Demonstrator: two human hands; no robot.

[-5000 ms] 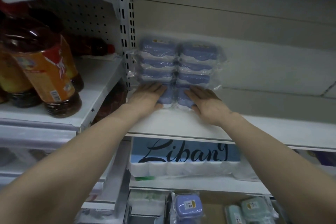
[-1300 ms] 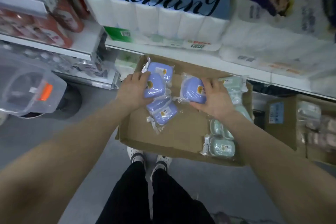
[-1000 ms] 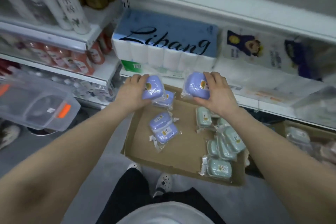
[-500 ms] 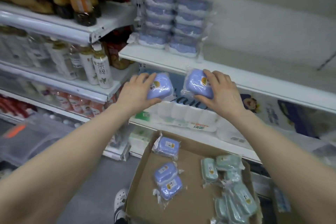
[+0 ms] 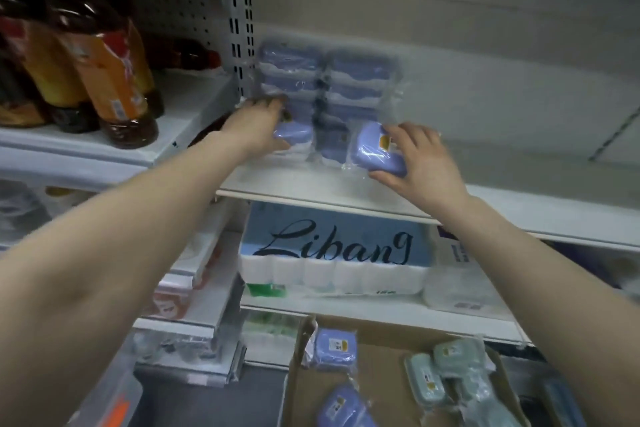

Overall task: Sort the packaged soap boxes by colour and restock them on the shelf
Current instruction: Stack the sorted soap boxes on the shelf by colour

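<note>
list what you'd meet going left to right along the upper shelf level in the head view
brown bottles with orange labels → left hand holding a blue soap box → stacked blue soap boxes → blue soap box in the right hand

Single head-worn view, facing forward at the shelf [image 5: 346, 198], close, arm's reach

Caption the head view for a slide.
Both hands set purple soap boxes against the purple stack on the shelf.

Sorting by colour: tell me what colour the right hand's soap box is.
Lilac-blue soap box, head view.
</note>
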